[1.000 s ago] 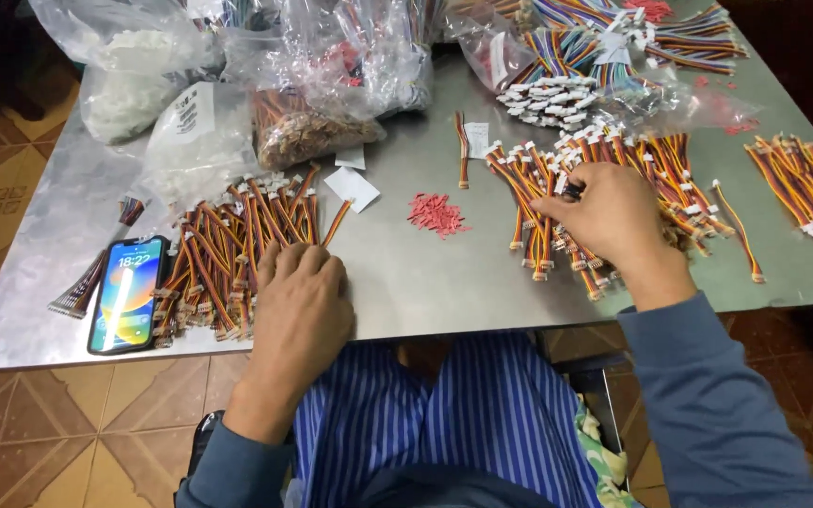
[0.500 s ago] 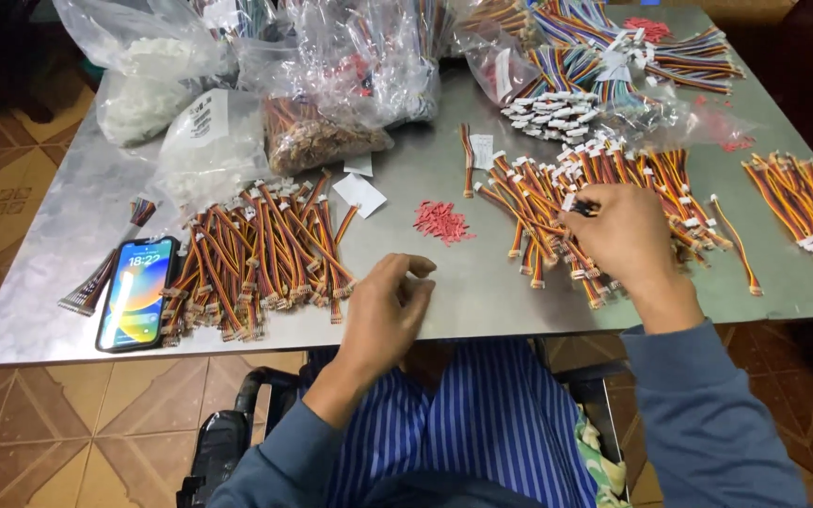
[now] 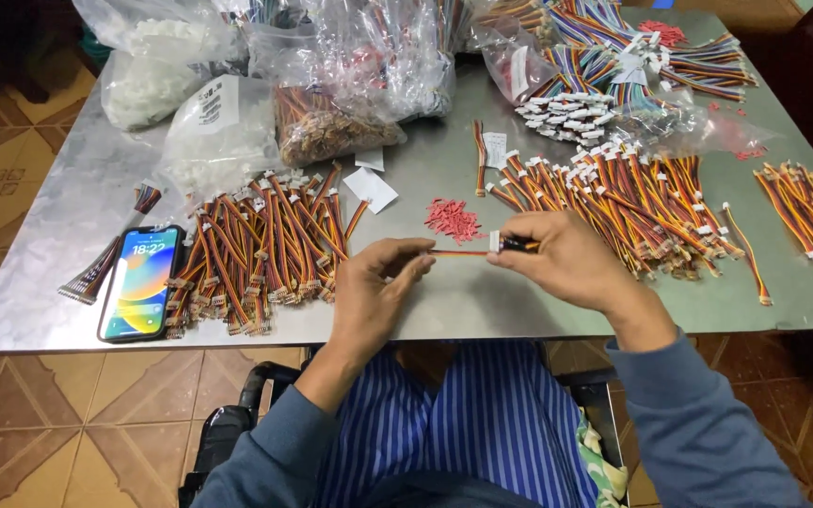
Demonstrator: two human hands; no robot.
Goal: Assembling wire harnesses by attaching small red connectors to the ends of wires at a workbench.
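Head view shows your left hand and right hand each pinching an end of one wire, held level just above the near middle of the table. Bundled wires lie left, a looser pile right.

Cable ends hidden inside left hand and right hand; bags cut off at top edge.

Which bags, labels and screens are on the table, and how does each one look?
Smartphone: left edge, flat, lit colourful screen.
Clear bag of white parts: far left.
White-labelled bag: behind the left wire pile.
Bag of brown parts: centre back.
Small white paper label: centre, lying flat.
Bag of white connectors: right back.
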